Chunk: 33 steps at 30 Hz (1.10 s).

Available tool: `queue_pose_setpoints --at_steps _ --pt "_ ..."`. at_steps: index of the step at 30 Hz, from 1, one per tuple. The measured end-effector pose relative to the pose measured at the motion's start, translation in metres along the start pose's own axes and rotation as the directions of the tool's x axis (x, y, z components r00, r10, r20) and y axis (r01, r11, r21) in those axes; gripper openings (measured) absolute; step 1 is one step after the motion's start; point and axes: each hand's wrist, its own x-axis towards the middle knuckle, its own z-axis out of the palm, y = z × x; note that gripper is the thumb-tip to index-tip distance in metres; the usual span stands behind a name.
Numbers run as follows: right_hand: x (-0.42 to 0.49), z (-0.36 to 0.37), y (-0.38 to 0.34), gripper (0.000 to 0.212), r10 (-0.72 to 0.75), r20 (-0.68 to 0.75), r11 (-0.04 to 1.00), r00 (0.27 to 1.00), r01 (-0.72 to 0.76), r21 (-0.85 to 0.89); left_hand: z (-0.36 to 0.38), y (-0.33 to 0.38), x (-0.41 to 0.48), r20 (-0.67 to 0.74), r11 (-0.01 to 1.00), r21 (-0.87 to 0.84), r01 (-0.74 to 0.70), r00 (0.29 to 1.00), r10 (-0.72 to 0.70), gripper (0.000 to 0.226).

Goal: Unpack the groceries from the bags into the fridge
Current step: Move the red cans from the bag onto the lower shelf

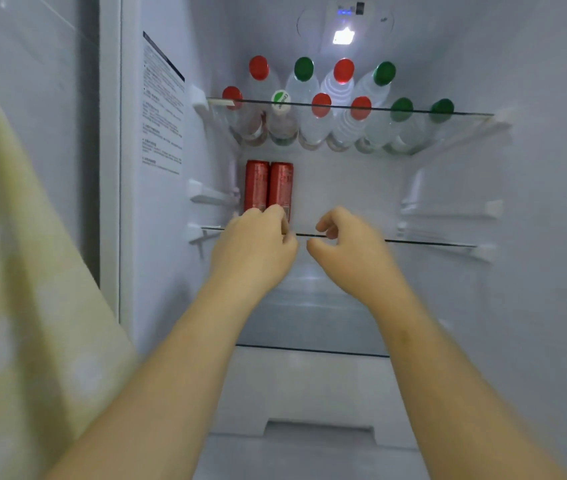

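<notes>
Left hand [254, 249] at cans [268, 188], right hand [349, 252] curled

Two red metal cans [268, 187] stand side by side just behind the left hand [254, 251], at the left end of the middle glass shelf [431, 242]. The right hand [347, 251] lies just right of the left, over that shelf's front edge. Above both hands, the upper glass shelf [465, 114] carries clear plastic bottles [313, 126] in two rows. Below the hands is a lower glass shelf [309, 349]. A printed white label [162, 109] sits on the wall up and left of the left hand.
</notes>
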Motion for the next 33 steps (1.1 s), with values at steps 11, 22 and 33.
queue_pose_setpoints --at_steps 11,22,33 --pt "-0.167 -0.026 0.017 0.029 0.059 0.282 0.983 0.958 -0.106 0.153 -0.033 0.045 -0.173 0.183 0.978 0.068 0.199 0.961 -0.208 0.023" --pt "-0.298 -0.040 -0.023 0.029 -0.009 0.497 0.956 0.868 -0.138 0.258 -0.104 0.060 -0.312 0.239 0.905 0.200 0.375 0.878 -0.416 0.020" --pt "-0.440 -0.047 -0.112 0.031 -0.193 0.666 0.892 0.721 -0.154 0.425 -0.220 0.066 -0.467 0.105 0.749 0.307 0.587 0.761 -0.640 0.021"
